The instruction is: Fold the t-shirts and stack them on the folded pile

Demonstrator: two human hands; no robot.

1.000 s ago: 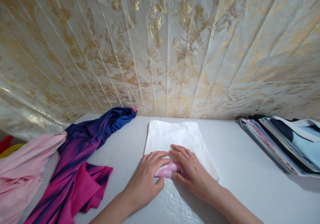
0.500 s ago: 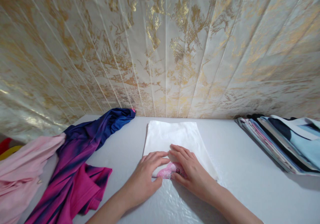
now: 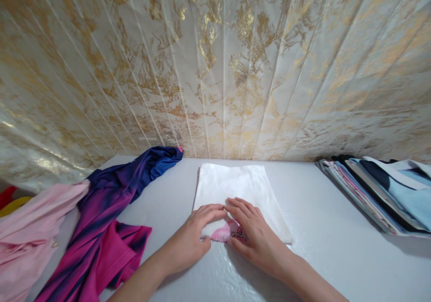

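Note:
A folded white garment (image 3: 235, 183) lies flat on the table, with a pink print (image 3: 224, 231) showing at its near edge. My left hand (image 3: 198, 228) rests on the garment's near left part, fingers stretched out and the thumb by the near edge. On the near middle lies my right hand (image 3: 251, 230), its fingers extended and pointing up and left, partly covering the print. The fingertips of both hands almost meet above the print. Neither hand grips the cloth.
A purple, blue and magenta garment (image 3: 111, 194) lies loosely on the left, beside a pink garment (image 3: 30, 225). At the right stands a stack of folded clothes (image 3: 380, 194). Behind the white table (image 3: 299, 185) hangs a gold-patterned covering (image 3: 222, 68).
My right hand has shifted slightly left across the garment. My left thumb has moved a little left, away from the print. The garment has stayed in place.

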